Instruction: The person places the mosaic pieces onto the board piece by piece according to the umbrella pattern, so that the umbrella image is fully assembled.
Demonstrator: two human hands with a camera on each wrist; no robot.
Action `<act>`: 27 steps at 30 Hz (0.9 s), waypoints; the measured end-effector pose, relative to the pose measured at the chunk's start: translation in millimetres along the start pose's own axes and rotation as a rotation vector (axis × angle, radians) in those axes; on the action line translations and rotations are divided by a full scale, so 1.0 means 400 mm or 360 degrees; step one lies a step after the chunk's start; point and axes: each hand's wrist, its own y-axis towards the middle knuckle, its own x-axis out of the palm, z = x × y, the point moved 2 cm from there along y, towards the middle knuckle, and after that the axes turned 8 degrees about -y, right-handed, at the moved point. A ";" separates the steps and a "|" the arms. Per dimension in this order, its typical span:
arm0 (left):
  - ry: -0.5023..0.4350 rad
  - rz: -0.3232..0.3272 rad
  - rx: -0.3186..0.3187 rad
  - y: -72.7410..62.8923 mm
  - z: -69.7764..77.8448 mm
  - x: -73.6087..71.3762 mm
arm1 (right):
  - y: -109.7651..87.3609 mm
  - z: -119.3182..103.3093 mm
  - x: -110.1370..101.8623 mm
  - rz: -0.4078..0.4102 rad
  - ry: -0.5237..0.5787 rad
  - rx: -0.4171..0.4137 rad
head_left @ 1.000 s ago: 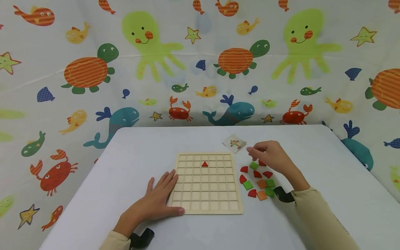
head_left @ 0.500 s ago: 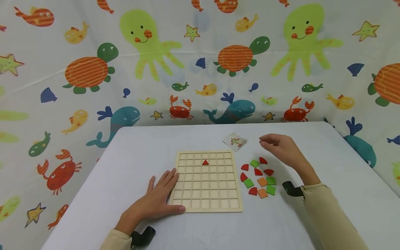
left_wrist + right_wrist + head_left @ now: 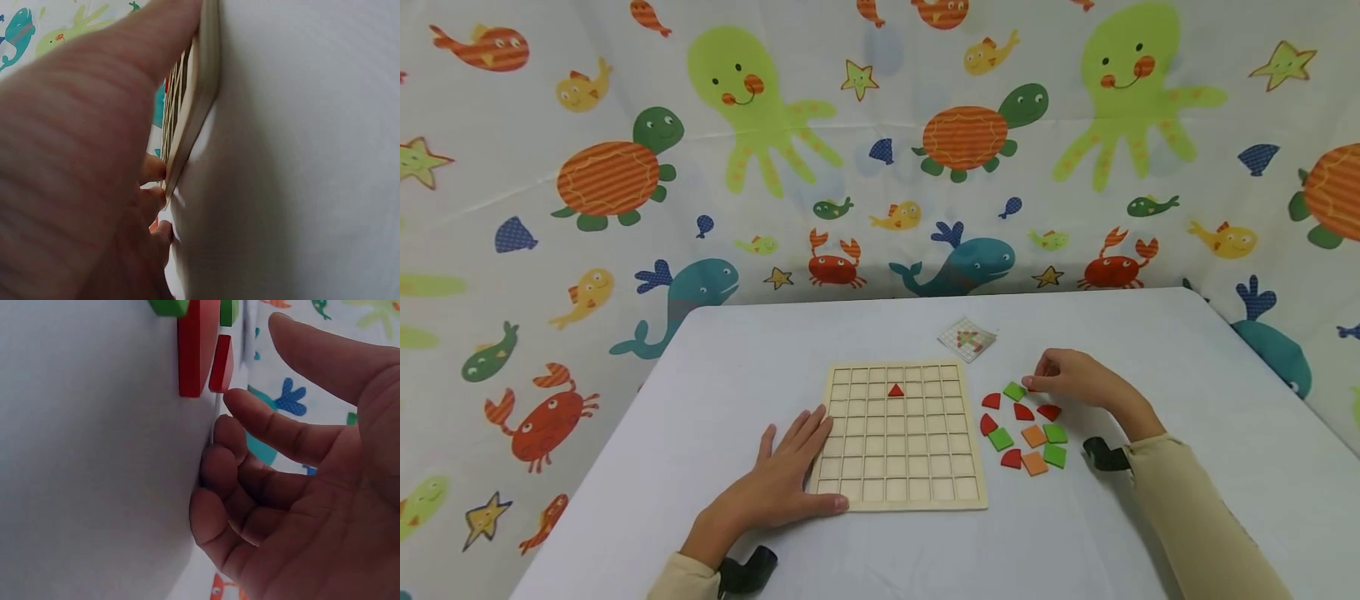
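My left hand [image 3: 786, 475] rests on the left edge and lower left corner of a wooden grid board [image 3: 897, 447], fingers spread along the side and thumb at the near edge. One red triangle [image 3: 896, 390] lies in an upper cell. My right hand [image 3: 1086, 382] is low over the table at the far end of the loose pieces. In the right wrist view its index fingertip is right at the end of a small red tile [image 3: 222, 365]; the thumb stands well apart and the other fingers are bent toward the tabletop. A green tile [image 3: 1015, 391] lies beside that hand.
Right of the board lie several red rounded wedges [image 3: 1023, 412], green squares [image 3: 1055, 456] and orange squares [image 3: 1035, 464]. A pattern card [image 3: 967, 339] lies beyond the board's far right corner. A printed sea-animal cloth [image 3: 865, 183] hangs behind the white table [image 3: 760, 350].
My right hand first lifted away to the right from above the pieces, then came down to the farthest red piece. My left hand has stayed on the board.
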 end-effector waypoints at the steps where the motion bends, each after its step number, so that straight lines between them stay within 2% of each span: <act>1: 0.0004 -0.0001 -0.0001 0.000 0.000 -0.001 | 0.001 0.000 0.003 -0.0013 -0.0007 -0.0005; 6: 0.0014 0.0002 0.0005 0.003 -0.002 -0.005 | 0.008 -0.005 0.010 -0.0035 -0.0057 -0.0038; 13: 0.0009 0.0003 -0.0004 0.003 -0.009 -0.003 | 0.010 -0.011 0.011 -0.0002 -0.0087 -0.0101; 22: 0.0005 -0.0010 -0.0040 0.004 -0.011 -0.003 | 0.004 -0.018 0.013 0.0034 -0.0012 -0.0091; 27: 0.0003 -0.0025 -0.0044 0.006 -0.009 -0.003 | 0.004 -0.015 0.015 0.0099 0.0019 -0.0121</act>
